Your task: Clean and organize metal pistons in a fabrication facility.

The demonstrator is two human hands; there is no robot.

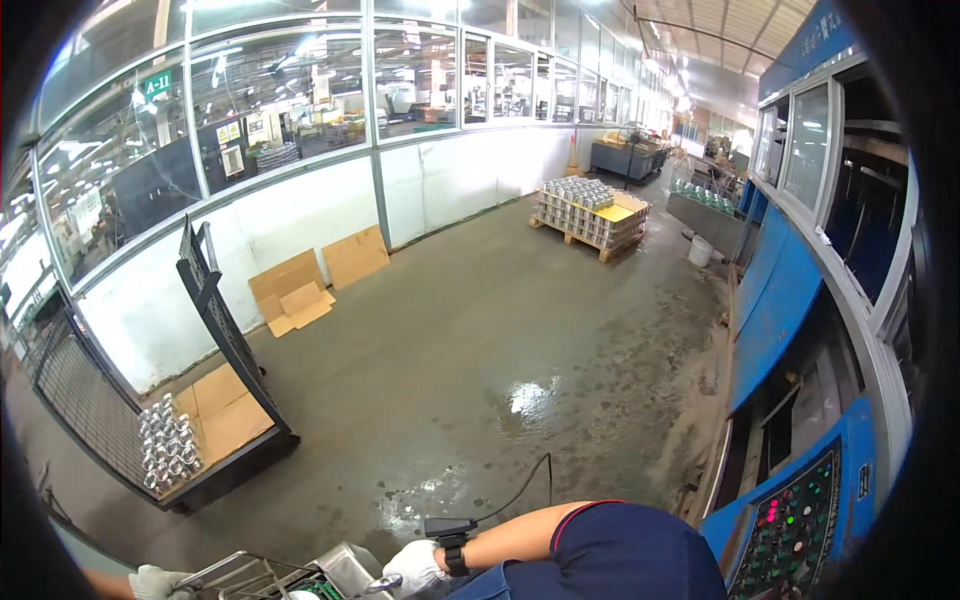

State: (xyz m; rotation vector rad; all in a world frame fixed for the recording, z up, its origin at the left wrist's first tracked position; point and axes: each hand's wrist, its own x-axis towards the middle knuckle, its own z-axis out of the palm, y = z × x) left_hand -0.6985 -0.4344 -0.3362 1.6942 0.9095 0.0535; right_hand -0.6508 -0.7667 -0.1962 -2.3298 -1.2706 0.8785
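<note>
One shiny metal part [384, 583] at fingers [400, 566] of right hand [416, 567].

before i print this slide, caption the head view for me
Left hand and right hand, both gloved, near a wire rack, metal parts stacked on a pallet beyond.

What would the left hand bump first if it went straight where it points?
Probably the wire basket just right of the left hand; they may be touching, but depth is unclear.
</note>
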